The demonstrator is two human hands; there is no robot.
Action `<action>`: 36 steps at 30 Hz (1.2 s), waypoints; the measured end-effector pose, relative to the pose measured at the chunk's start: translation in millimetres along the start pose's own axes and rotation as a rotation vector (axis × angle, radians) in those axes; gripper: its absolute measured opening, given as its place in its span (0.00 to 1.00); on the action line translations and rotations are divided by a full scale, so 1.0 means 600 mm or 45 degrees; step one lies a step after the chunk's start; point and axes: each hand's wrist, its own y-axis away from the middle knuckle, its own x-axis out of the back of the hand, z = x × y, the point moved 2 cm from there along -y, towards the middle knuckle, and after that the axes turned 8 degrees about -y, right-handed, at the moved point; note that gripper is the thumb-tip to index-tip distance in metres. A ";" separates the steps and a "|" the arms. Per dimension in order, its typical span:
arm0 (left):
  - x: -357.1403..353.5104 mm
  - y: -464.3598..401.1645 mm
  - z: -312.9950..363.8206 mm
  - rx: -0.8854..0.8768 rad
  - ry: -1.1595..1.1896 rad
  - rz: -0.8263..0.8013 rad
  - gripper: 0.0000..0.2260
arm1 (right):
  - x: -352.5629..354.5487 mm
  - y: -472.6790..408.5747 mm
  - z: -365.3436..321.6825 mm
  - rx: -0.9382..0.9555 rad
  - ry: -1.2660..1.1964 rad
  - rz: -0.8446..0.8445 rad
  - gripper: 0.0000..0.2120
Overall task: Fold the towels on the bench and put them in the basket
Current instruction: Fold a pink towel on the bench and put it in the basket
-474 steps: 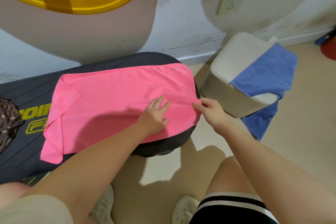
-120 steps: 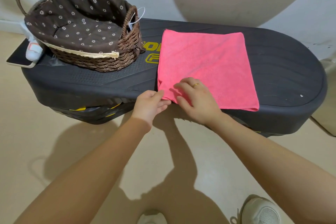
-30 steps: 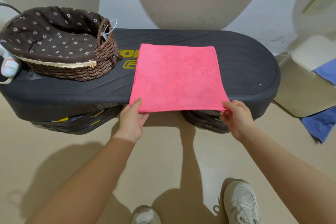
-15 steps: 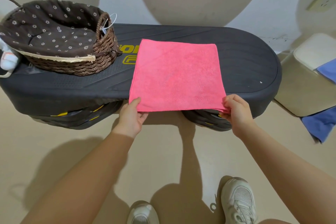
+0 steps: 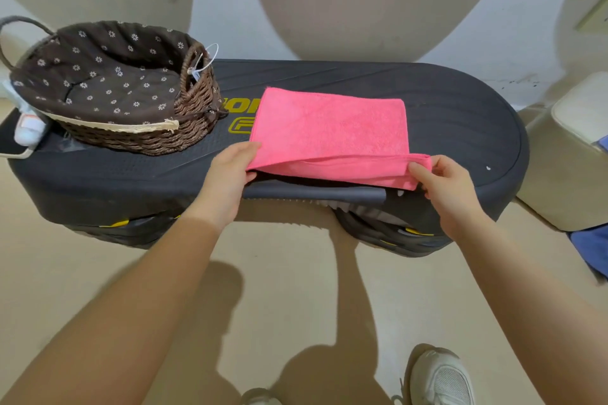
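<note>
A long dark bench (image 5: 460,115) with rounded ends is seen lying crosswise ahead of both hands, on a pale floor (image 5: 289,289) that lies open below the forearms. Both forearms are stretched forward and slightly inward from the lower corners of the view.

A pink towel (image 5: 332,131), already folded to a rough square, is spread on the bench between the hands and beyond them. Its near edge is raised off the bench surface, so that a dark gap is seen beneath it.

A brown wicker basket (image 5: 197,108) with a flower-printed dark lining is stood on the bench, beyond and to the outside of the left hand, just beside the towel's far left corner. Bare bench top is left between basket and left hand, and more beyond the right hand toward the rounded end.

The left hand (image 5: 227,177) is closed on the towel's near left corner, the thumb laid on top and the fingers tucked beneath. The right hand (image 5: 447,187) is closed on the near right corner, which is pinched between thumb and curled fingers at the bench's front edge.

Yellow lettering (image 5: 238,115) is printed on the bench between basket and towel; only "OI" and an outlined "F" can be read, the rest being covered.

A small white tag (image 5: 205,57) is looped on the basket handle; its writing cannot be read.
</note>
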 end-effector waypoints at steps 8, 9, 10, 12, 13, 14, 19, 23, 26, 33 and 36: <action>-0.010 -0.069 0.066 -0.384 -1.614 0.166 0.12 | -0.011 -0.110 -0.021 0.008 0.010 -0.020 0.10; -0.013 -0.080 0.073 -0.404 -1.552 0.191 0.09 | -0.013 -0.124 -0.024 0.012 0.014 -0.019 0.10; -0.018 -0.092 0.081 -0.444 -1.477 0.176 0.09 | -0.015 -0.137 -0.028 0.017 0.014 -0.017 0.10; -0.029 -0.118 0.094 -0.475 -1.304 0.110 0.13 | -0.018 -0.161 -0.035 0.028 0.034 -0.016 0.09; -0.037 -0.128 0.100 -0.456 -1.228 0.086 0.14 | -0.019 -0.172 -0.037 0.029 0.049 -0.021 0.10; -0.046 -0.137 0.106 -0.418 -1.151 0.071 0.16 | -0.021 -0.185 -0.039 0.028 0.060 -0.035 0.11; -0.072 -0.188 0.103 -0.113 -0.457 0.093 0.05 | -0.031 -0.241 -0.049 -0.055 0.042 -0.149 0.12; -0.082 -0.222 0.086 0.057 -0.356 0.089 0.06 | -0.042 -0.276 -0.040 -0.119 0.136 -0.169 0.13; -0.083 -0.254 0.079 0.053 -0.587 0.164 0.07 | -0.048 -0.289 -0.030 -0.129 0.217 -0.107 0.13; -0.081 -0.296 0.075 -0.199 -1.316 0.221 0.13 | -0.064 -0.293 -0.022 0.055 0.568 0.106 0.17; -0.085 -0.291 0.065 -0.275 -1.384 0.281 0.15 | -0.070 -0.293 -0.021 0.076 0.703 0.164 0.15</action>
